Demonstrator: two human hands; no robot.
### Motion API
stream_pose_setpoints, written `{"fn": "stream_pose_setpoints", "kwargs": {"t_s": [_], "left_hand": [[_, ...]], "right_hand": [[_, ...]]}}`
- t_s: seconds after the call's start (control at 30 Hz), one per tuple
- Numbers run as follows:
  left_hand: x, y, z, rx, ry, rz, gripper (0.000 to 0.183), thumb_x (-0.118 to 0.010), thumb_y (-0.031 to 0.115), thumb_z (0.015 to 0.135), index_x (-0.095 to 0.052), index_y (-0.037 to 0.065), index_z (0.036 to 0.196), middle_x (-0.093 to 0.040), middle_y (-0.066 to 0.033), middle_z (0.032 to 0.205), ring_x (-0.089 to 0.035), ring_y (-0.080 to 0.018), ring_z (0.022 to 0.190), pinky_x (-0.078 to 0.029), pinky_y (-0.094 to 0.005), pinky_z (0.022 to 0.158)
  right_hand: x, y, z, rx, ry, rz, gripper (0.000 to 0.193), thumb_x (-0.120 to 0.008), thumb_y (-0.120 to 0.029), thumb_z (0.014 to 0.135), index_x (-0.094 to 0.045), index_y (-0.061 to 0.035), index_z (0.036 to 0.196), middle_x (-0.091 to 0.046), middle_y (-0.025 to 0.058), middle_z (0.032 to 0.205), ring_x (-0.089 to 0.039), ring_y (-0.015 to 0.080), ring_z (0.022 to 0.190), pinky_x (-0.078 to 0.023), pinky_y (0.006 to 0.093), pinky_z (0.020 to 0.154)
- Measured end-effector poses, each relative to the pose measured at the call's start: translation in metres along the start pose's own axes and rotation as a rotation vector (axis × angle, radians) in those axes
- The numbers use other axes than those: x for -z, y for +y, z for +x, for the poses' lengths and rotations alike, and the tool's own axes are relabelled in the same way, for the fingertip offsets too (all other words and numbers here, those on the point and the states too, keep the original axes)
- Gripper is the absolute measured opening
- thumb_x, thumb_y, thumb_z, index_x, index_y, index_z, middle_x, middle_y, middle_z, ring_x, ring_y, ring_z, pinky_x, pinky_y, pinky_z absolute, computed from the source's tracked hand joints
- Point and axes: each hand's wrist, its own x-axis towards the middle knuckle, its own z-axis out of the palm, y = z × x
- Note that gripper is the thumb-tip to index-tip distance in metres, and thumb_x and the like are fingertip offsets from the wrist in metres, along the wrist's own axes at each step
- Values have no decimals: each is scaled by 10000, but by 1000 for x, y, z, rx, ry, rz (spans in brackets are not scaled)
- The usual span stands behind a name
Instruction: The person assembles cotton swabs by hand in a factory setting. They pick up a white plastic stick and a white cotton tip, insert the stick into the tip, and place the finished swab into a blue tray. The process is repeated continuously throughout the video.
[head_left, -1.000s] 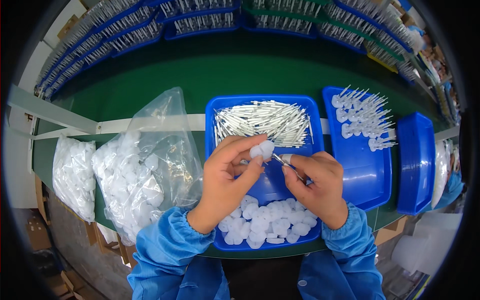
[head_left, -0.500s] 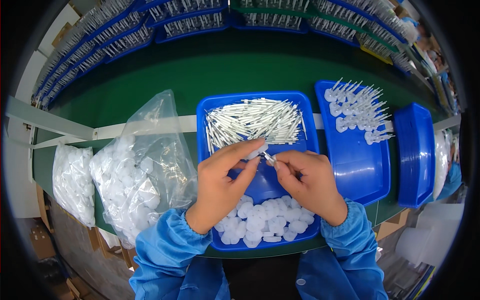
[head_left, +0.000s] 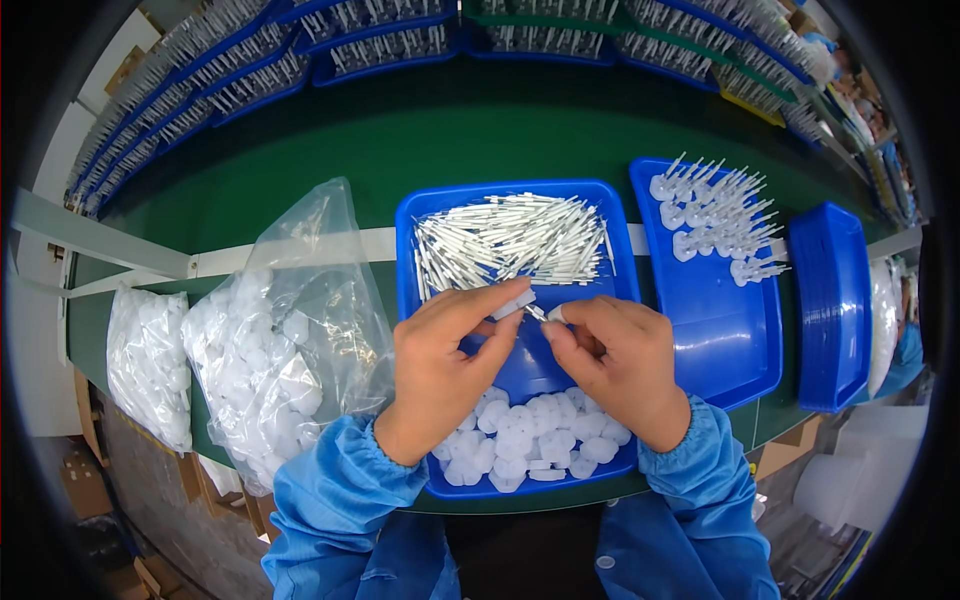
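Note:
My left hand (head_left: pixel 450 350) pinches a white plastic disc (head_left: pixel 514 304) edge-on between thumb and forefinger. My right hand (head_left: pixel 622 362) is closed on a thin white rod (head_left: pixel 537 313), whose narrow metallic end points at the disc. Both hands are above the middle of a blue tray (head_left: pixel 405 255). Whether the rod end sits inside the disc or only touches it, I cannot tell. Behind my hands lies a heap of similar white rods (head_left: pixel 520 235) in the tray's far part. A pile of white scalloped discs (head_left: pixel 530 435) fills its near part, below my wrists.
At right, a blue tray (head_left: pixel 720 345) bears rows of discs with upright rods (head_left: pixel 715 210), beside stacked blue trays (head_left: pixel 830 310). Clear bags of white parts (head_left: pixel 255 370) lie at left. Racked blue trays of assembled pieces (head_left: pixel 385 45) line the back of the green table (head_left: pixel 400 130).
The disc in my left hand has tilted slightly. My right fingers have shifted a little along the rod, away from the disc.

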Motion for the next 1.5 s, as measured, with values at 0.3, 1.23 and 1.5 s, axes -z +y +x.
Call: {"fn": "stream_pose_setpoints", "kwargs": {"t_s": [0.3,1.23,1.5], "left_hand": [[-4,-2,-1,-108,-5,13,427,-804,-76,900,-821,69,1301,-831,-134,1108,-787,-217,868,-665,-311,758],[-3,3,-9,129,-94,-96,475,-841,-19,943,-763,47,1407,-833,-141,1046,-796,-157,895,-634,-279,750],[1,2,-2,36,-117,-246,480,-887,-14,897,-752,30,1355,-748,-114,1255,-757,-179,1108,-666,-299,822]], "right_hand": [[-1,3,-5,-179,-128,160,125,-853,-128,963,-805,-29,1022,-742,85,750,-697,180,592,-503,315,524],[-10,7,-4,229,67,-352,159,-860,-123,861,-793,-80,999,-687,-10,715,-652,167,608,-445,347,641],[1,13,-5,14,2,-1,186,-940,-153,831,-822,-95,963,-759,18,797,-702,217,679,-481,352,682]]}}
